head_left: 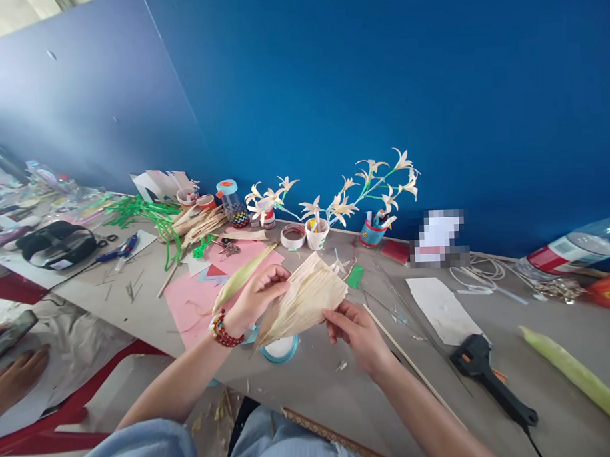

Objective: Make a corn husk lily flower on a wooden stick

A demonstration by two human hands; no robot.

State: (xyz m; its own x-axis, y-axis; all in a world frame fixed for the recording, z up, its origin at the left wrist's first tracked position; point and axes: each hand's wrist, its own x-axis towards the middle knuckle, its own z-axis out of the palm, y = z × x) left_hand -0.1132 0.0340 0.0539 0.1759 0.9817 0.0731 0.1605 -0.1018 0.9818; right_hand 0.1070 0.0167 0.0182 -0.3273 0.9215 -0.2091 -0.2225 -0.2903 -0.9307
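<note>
A pale, dry corn husk sheet (pixel 307 296) is stretched between my two hands above the table. My left hand (pixel 260 293), with red bead bracelets at the wrist, pinches its upper left edge with curled fingers. The lower right corner is gripped between the thumb and fingers of my right hand (pixel 352 330). Below the husk lies a round white lid with a teal rim (pixel 280 349), partly covered. Beside my left hand a greenish husk (pixel 241 277) rests on pink paper (pixel 180 303).
Husk flowers stand in a white cup (pixel 317 236) at the back. A black glue gun (pixel 493 375) and a green husk (pixel 580 375) lie at right. Green stems (pixel 170 240) and a blue glue gun (pixel 120 251) are at left. Another person's hand (pixel 24 375) shows at far left.
</note>
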